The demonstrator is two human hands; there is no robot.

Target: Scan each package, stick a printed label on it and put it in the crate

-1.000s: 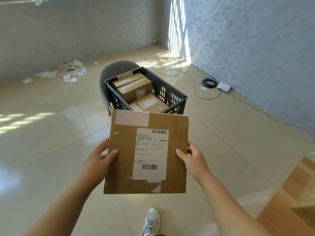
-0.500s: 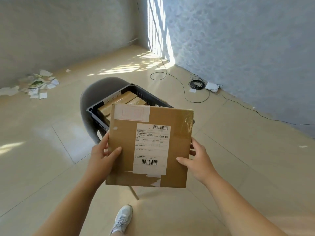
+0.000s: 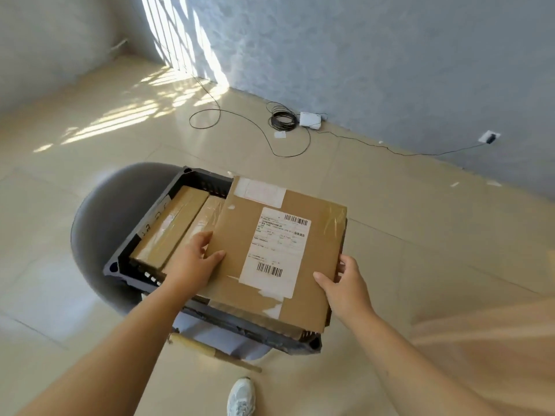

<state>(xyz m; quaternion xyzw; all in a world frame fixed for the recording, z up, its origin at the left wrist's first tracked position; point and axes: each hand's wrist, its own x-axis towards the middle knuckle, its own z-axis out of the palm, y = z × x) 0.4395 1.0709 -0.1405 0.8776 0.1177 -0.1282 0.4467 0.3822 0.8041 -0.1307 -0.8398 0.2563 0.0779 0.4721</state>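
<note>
- Package [image 3: 237, 235]: flat brown cardboard box, label side up, held over the 3 o'clock half of the crate and hiding that half down to the near rim. Whether it rests on anything below cannot be told.
- Label [image 3: 276, 250]: white printed sheet with two barcodes, stuck on the top face of the package; a paler taped patch sits at the 11 o'clock corner.
- Left hand [image 3: 192, 265]: grasping the 9 o'clock edge of the package, thumb on the top face, fingers at the edge.
- Right hand [image 3: 345, 283]: grasping the package near its 4 o'clock corner, thumb on top, fingers below the edge.
- Crate [image 3: 126, 259]: dark plastic with slotted walls, standing on the chair.
- Two boxes [image 3: 171, 229]: brown, taped, lying side by side in the 9 o'clock half of the crate.
- Chair [image 3: 99, 223]: grey rounded shell under the crate; one wooden leg shows at 6 o'clock.
- Shoe [image 3: 240, 397]: white, on the tiled floor at 6 o'clock.
- Cable coil [image 3: 282, 118]: black, on the floor at 12 o'clock, just beside a white device [image 3: 310, 120] by the wall.
</note>
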